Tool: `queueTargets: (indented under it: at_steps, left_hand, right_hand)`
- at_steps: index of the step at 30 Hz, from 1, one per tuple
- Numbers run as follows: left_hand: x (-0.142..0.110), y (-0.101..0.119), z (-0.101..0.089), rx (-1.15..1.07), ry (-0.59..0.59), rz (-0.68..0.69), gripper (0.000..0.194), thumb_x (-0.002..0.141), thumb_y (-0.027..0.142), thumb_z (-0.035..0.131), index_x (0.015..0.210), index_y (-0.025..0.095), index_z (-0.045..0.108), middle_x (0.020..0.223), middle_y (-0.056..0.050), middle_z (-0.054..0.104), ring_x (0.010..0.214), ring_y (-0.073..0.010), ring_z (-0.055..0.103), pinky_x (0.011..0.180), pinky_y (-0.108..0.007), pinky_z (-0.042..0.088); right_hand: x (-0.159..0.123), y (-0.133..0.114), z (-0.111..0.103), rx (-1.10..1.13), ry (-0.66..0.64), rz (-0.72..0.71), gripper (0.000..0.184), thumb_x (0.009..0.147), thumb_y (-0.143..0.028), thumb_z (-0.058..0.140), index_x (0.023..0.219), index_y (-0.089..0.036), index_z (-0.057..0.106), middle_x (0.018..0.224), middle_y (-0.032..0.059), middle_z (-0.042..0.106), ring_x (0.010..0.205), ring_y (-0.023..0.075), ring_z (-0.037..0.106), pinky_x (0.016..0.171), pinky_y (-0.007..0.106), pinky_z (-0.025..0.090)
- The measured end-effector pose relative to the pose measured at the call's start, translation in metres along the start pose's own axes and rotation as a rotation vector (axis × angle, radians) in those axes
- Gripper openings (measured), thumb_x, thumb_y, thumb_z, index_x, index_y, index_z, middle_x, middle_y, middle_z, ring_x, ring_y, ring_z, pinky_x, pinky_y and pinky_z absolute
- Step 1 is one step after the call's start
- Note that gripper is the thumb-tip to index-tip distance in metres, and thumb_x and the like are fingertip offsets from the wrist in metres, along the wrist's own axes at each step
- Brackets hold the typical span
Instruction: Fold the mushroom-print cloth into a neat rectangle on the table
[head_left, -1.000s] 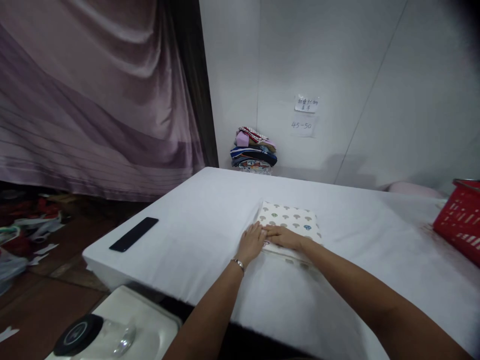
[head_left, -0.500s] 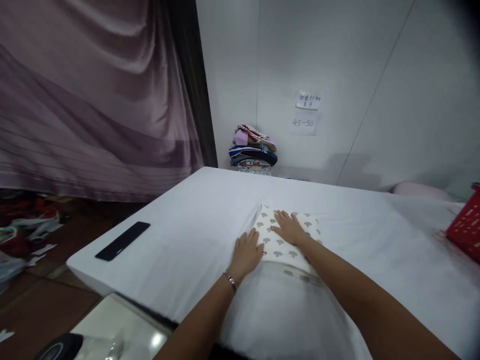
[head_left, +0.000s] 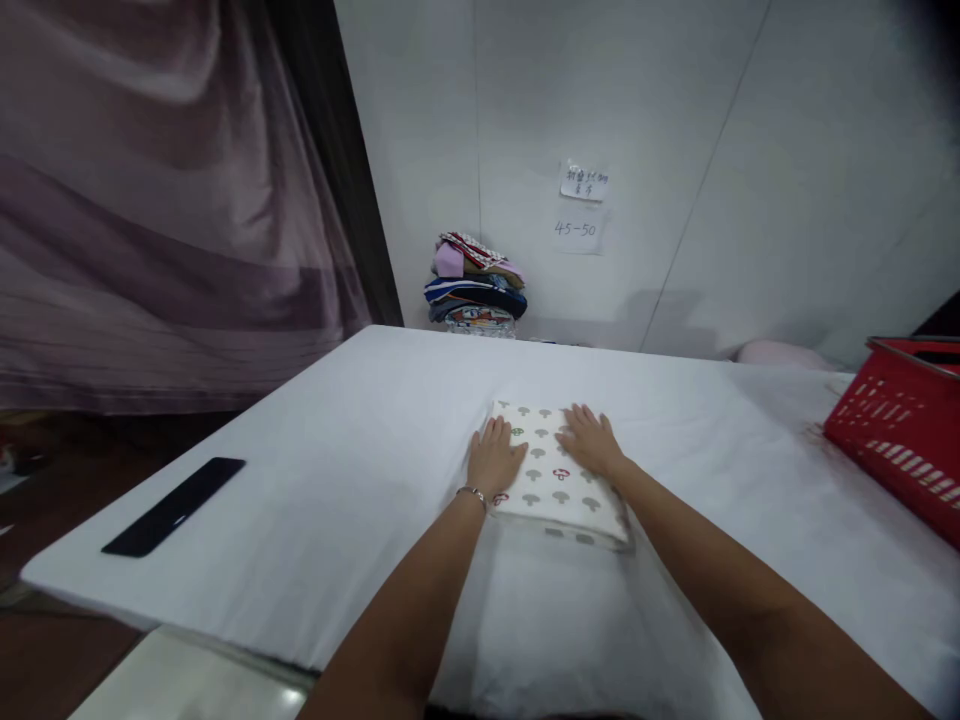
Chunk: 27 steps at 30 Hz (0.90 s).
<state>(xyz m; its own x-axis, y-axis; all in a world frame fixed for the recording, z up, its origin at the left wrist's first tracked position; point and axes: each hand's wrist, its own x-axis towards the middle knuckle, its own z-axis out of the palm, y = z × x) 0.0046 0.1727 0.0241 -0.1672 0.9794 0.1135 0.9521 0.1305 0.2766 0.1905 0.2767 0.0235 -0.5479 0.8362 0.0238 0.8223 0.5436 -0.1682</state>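
Observation:
A folded white cloth (head_left: 546,485) printed with grey, red and green mushrooms lies flat on the white-covered table (head_left: 360,450) in front of me. My left hand (head_left: 495,460) rests on its left side, fingers stretched forward, with a bracelet round the wrist. On the right part of the cloth lies my right hand (head_left: 590,441), palm down and fingers spread. Neither hand grips the cloth; both press on its top. The folded layers show along the near edge.
A black flat slab (head_left: 176,505) lies at the table's left. To the right stands a red plastic basket (head_left: 892,430). Beyond the far edge is a stack of folded clothes (head_left: 477,285) against the wall with paper signs (head_left: 579,230). A curtain (head_left: 150,200) hangs at left.
My right hand has slid from the cloth's middle towards its right side. My left hand has moved a little further onto the cloth. The view has turned right, bringing more of the basket in.

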Motion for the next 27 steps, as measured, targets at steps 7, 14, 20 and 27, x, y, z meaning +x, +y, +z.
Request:
queueTargets:
  at_steps: [7, 14, 20, 27]
  left_hand:
    - [0.002, 0.003, 0.000, 0.003, -0.029, 0.005, 0.060, 0.090, 0.052, 0.027, 0.139, 0.018, 0.033, 0.152, -0.007, 0.023, 0.141, -0.0227, 0.016, 0.109, -0.045, 0.026]
    - [0.006, 0.000, -0.009, -0.056, -0.048, 0.038, 0.054, 0.091, 0.049, 0.031, 0.137, 0.021, 0.036, 0.151, -0.007, 0.026, 0.140, -0.0214, 0.019, 0.109, -0.046, 0.024]
    - [-0.022, 0.006, -0.024, -0.028, 0.008, 0.218, 0.049, 0.093, 0.050, 0.026, 0.133, 0.026, 0.042, 0.150, -0.004, 0.031, 0.141, -0.0222, 0.016, 0.113, -0.051, 0.006]
    - [-0.044, 0.008, -0.021, -0.079, -0.112, 0.196, 0.041, 0.094, 0.043, 0.028, 0.127, 0.027, 0.048, 0.145, -0.002, 0.040, 0.137, -0.0205, 0.027, 0.112, -0.049, 0.016]
  right_hand:
    - [-0.010, 0.021, 0.004, 0.044, -0.005, 0.070, 0.061, 0.092, -0.052, 0.027, 0.145, -0.022, 0.026, 0.153, 0.0066, 0.019, 0.141, 0.0239, 0.011, 0.110, 0.055, 0.011]
    - [-0.039, 0.013, -0.012, 0.272, -0.042, 0.105, 0.057, 0.092, -0.049, 0.030, 0.142, -0.022, 0.034, 0.154, 0.0076, 0.016, 0.142, 0.0251, 0.007, 0.110, 0.054, 0.012]
    - [-0.122, 0.016, 0.010, 0.445, 0.092, 0.069, 0.060, 0.091, -0.057, 0.028, 0.140, -0.024, 0.039, 0.153, 0.0061, 0.018, 0.141, 0.0243, 0.009, 0.111, 0.051, 0.016]
    - [-0.140, 0.018, 0.011, 0.504, 0.142, 0.067, 0.060, 0.094, -0.053, 0.024, 0.139, -0.018, 0.041, 0.151, 0.0077, 0.024, 0.140, 0.0220, 0.017, 0.112, 0.044, 0.021]
